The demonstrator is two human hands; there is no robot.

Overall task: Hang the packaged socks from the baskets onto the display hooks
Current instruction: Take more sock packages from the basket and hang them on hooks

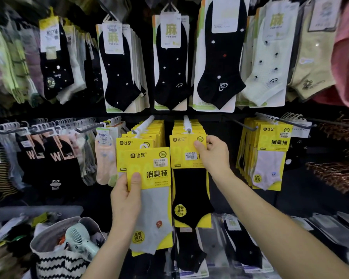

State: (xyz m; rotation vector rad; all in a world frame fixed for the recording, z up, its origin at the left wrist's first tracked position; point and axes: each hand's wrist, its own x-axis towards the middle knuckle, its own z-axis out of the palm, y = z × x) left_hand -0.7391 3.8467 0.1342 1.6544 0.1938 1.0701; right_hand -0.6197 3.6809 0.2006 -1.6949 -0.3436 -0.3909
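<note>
the right forearm (pixel 280 228) is reaching in from the lower right, closest to the lens, and the right hand (pixel 212 152) is pinching the top right corner of a black sock pack (pixel 189 194) on a yellow card, which is hanging at the front of the right white hook (pixel 186 122); whether its hole is fully seated on the rod i cannot tell. the left hand (pixel 125 198) is gripping the left edge of a grey sock pack (pixel 151 198), thumb lying on the card's front, other fingers curling behind. this pack is standing upright in the air, long axis vertical, overlapping the front of the yellow stack (pixel 137 141) on the left white hook (pixel 144 123). its white hanger loop (pixel 143 146) is sitting at the top edge, above the left hand and just below the hook's tip, which is pointing out toward the camera. judging from this, the left hand is the nearer one: the loop needs lifting, then pushing back along the rod.
</note>
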